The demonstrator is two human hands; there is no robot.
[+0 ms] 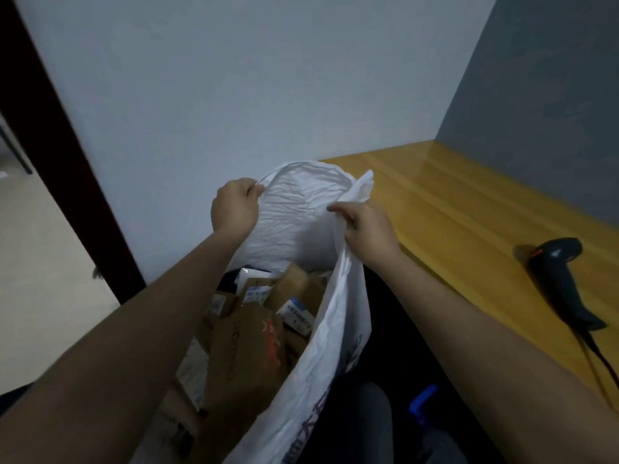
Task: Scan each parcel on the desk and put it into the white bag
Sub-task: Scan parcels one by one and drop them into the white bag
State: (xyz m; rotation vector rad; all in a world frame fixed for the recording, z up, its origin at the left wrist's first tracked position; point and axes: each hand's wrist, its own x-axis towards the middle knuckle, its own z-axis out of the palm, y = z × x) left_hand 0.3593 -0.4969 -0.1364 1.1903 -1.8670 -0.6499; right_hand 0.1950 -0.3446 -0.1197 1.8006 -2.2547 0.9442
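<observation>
White, crinkled plastic forms the bag (301,222), which stands upright beside the counter (469,209) with its mouth facing up and dark printed lettering low on its near side. Inside lie brown cardboard parcels (248,343) with white labels, piled at angles. Left hand (234,205) grips the far-left rim, fingers curled round the plastic; right hand (368,229) pinches the right rim, pulling the mouth wide. Farther right, a black scanner (562,279) lies on the yellow counter, handle toward the near edge.

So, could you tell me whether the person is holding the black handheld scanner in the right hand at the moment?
No, the black handheld scanner lies on the yellow wooden desk, while the right hand grips the white plastic bag.
</observation>
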